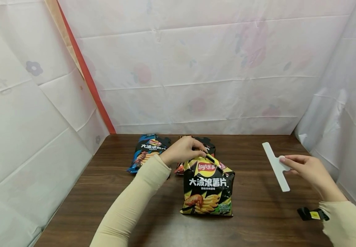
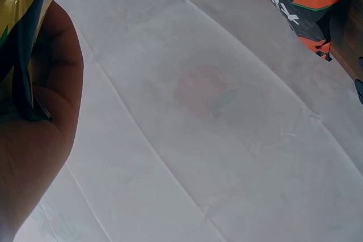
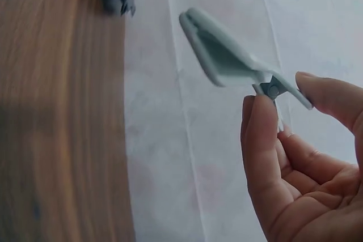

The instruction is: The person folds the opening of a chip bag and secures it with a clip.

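In the head view my left hand (image 1: 185,150) pinches the folded top corner of a black and yellow chip bag (image 1: 208,192), which hangs upright over the middle of the table. The left wrist view shows the same hand (image 2: 54,83) with its fingers curled round the crumpled foil of the bag (image 2: 25,32). Off to the right, my right hand (image 1: 310,169) holds a long white bag clip (image 1: 275,164) by its handle. In the right wrist view thumb and fingers squeeze the handle tabs, and the jaws of the clip (image 3: 227,60) lie close together at the far tip.
Behind the held bag lie a blue chip bag (image 1: 150,151) and a red and black chip bag (image 1: 208,144), each with a dark tab at its top. The brown wooden table (image 1: 245,226) is bordered by white printed sheeting (image 1: 196,79). A small black device (image 1: 313,214) sits by the right sleeve.
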`<state>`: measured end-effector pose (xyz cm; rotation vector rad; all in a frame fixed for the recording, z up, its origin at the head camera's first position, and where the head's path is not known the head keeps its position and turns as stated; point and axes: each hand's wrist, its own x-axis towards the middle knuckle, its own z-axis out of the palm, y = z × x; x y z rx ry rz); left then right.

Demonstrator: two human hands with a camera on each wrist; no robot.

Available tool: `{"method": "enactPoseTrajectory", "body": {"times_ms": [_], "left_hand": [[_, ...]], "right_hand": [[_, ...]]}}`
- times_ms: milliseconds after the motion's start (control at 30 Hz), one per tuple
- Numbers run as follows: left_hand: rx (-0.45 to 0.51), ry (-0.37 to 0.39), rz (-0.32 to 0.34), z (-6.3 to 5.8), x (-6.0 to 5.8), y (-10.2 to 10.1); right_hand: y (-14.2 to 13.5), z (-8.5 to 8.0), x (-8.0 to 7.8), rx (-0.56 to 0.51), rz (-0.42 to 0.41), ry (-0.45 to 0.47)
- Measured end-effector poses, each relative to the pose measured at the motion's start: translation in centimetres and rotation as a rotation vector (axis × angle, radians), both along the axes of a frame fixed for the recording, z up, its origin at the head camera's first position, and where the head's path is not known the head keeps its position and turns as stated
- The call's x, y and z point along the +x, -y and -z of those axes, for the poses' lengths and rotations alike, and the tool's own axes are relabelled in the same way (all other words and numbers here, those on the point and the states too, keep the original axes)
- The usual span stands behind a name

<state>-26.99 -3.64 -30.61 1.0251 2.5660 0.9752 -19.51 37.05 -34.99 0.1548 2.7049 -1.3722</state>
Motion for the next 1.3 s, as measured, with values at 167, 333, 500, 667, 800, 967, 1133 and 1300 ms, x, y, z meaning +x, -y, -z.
{"method": "enactPoseTrajectory", "body": {"times_ms": [167,333,500,667,800,967,1133,1300], "left_hand": [[0.005,0.005,0.003,0.0,0.0,0.0],[-0.008,-0.011,0.002,0.0,-0.1,0.0],[-0.01,-0.013,0.0,0.1,-0.1,0.0],[-0.02,-0.03,0.005,0.1,-0.2,0.0],[-0.019,-0.035,0.007,0.1,-0.2,0.1],[-0.017,-0.033,0.009,0.1,-0.2,0.1],[-0.017,-0.031,0.009,0.0,-0.2,0.1],[-0.014,-0.016,0.003,-0.1,-0.1,0.1]], "right_hand": [[1.7,-1.2,-0.6,0.007,-0.034,-0.037],[3.5,-2.4,-1.4,0.048,-0.08,-0.067],[5.3,-3.3,-1.9,-0.005,-0.141,-0.097],[6.9,-4.2,-2.3,-0.044,-0.194,-0.107],[8.0,-4.8,-2.5,-0.066,-0.231,-0.107],[9.2,-5.1,-2.7,-0.094,-0.276,-0.104],[10.3,-5.2,-2.7,-0.103,-0.303,-0.103],[11.3,-5.2,-2.7,-0.096,-0.333,-0.11]]}}
